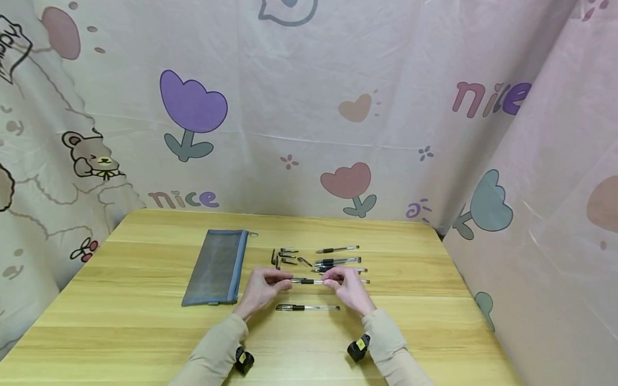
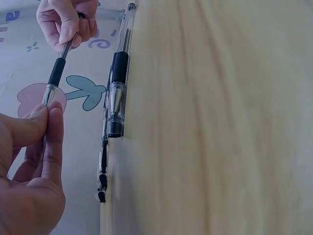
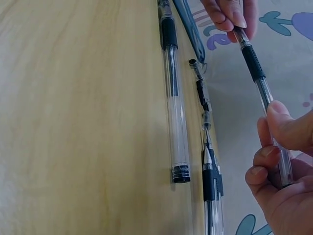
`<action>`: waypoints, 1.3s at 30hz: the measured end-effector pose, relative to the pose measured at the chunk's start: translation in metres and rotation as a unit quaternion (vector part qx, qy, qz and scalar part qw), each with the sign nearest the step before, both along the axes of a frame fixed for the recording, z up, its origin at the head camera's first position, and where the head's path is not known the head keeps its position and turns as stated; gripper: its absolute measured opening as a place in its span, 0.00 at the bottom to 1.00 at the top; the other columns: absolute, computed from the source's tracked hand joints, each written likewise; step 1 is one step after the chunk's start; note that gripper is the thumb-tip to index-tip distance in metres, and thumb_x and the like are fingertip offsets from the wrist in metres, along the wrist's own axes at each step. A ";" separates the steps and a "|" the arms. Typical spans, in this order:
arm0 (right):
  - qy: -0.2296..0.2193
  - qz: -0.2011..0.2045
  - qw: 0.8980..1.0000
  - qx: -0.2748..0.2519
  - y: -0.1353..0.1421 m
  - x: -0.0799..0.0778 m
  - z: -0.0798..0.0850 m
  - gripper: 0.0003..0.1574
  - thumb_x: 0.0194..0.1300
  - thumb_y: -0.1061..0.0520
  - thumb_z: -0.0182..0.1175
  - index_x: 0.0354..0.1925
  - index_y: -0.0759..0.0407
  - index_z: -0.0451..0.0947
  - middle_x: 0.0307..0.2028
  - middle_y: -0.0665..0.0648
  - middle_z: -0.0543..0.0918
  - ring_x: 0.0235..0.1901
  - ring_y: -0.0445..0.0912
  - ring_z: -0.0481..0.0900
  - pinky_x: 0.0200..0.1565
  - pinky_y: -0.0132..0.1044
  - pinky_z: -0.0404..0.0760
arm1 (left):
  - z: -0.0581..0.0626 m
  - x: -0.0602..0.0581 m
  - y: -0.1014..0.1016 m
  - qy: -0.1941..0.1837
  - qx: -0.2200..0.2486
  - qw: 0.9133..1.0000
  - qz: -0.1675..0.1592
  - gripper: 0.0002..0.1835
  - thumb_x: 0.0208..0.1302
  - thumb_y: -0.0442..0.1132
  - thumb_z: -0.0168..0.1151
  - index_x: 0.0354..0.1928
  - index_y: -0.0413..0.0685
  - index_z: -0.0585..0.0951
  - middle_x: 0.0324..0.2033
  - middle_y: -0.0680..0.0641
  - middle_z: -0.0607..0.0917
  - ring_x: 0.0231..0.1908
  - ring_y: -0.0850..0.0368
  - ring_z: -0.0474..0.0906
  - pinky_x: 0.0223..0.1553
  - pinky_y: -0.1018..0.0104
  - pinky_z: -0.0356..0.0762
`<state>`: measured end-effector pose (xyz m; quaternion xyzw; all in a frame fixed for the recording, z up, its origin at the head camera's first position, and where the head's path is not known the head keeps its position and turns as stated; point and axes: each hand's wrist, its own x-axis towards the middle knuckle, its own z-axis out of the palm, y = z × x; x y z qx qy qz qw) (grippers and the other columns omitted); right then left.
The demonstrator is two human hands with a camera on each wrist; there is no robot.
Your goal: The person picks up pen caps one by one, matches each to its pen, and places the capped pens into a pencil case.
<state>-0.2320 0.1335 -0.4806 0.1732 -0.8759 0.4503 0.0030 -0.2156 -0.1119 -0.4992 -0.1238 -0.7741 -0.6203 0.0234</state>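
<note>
Pen (image 1: 308, 281) held between left hand (image 1: 262, 288) and right hand (image 1: 350, 287), long axis left to right, equally near both: cap end pinched on the left, clear barrel gripped on the right. Beyond the hands, "nice" legible on the curtain (image 1: 276, 101) leftward, then rightward; no readable pen label.

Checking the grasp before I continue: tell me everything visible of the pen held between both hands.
The pen has a clear, plastic-looking barrel and a black, textured grip. A clear cap sits at its tip end, pinched and partly hidden by the left hand; whether it is fully seated can't be told. The right hand holds the barrel's other end. It is held above the tabletop, crosswise in the head view.
</note>
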 end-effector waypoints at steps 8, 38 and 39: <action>0.008 0.002 1.000 -0.003 -0.001 0.000 0.000 0.05 0.65 0.65 0.64 0.38 0.61 0.86 0.35 0.57 0.88 0.36 0.43 0.81 0.43 0.32 0.80 | -0.001 -0.001 -0.002 0.005 0.003 1.000 -0.003 0.10 0.61 0.27 0.69 0.44 0.30 0.87 0.40 0.31 0.88 0.36 0.47 0.89 0.39 0.69 0.86; 0.005 0.103 0.986 0.132 0.032 0.001 -0.015 0.04 0.58 0.63 0.70 0.34 0.59 0.86 0.28 0.49 0.83 0.27 0.34 0.72 0.32 0.26 0.74 | -0.002 0.007 -0.014 0.078 -0.297 0.950 -0.049 0.04 0.61 0.33 0.69 0.38 0.46 0.88 0.36 0.49 0.88 0.38 0.55 0.83 0.45 0.61 0.81; 0.004 0.103 0.986 0.134 0.032 0.001 -0.015 0.04 0.58 0.62 0.70 0.34 0.59 0.86 0.28 0.49 0.83 0.27 0.34 0.72 0.32 0.26 0.74 | -0.002 0.008 -0.014 0.079 -0.300 0.949 -0.049 0.04 0.61 0.32 0.69 0.37 0.45 0.88 0.36 0.49 0.88 0.38 0.55 0.83 0.44 0.61 0.81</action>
